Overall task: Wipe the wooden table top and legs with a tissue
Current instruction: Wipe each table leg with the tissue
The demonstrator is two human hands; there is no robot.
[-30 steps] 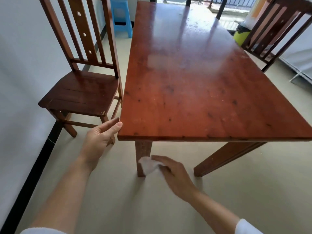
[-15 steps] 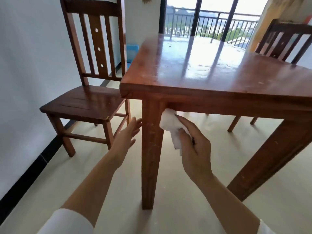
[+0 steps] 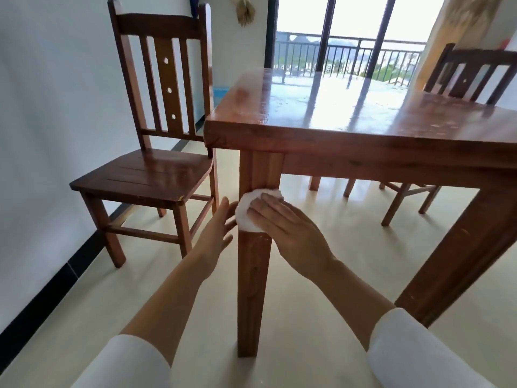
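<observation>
The reddish wooden table (image 3: 363, 127) fills the upper right, its glossy top seen from low down. Its near left leg (image 3: 253, 289) stands upright in the middle of the view. My right hand (image 3: 291, 233) lies flat on a white tissue (image 3: 246, 211) and presses it against the front of that leg, a little below the apron. My left hand (image 3: 216, 231) is held beside the leg on its left, fingers spread and empty, its fingertips close to the tissue. A second table leg (image 3: 461, 253) slants down at the right.
A dark wooden chair (image 3: 148, 175) stands left of the table by the white wall. Another chair (image 3: 458, 79) sits at the far right side. Pale floor tiles (image 3: 321, 317) lie under the table. Glass doors and a balcony railing (image 3: 349, 57) are behind.
The view has dropped lower and come closer to the leg. My right hand has moved from the leg's inner side to its front face with the tissue. My left hand has come nearer the leg.
</observation>
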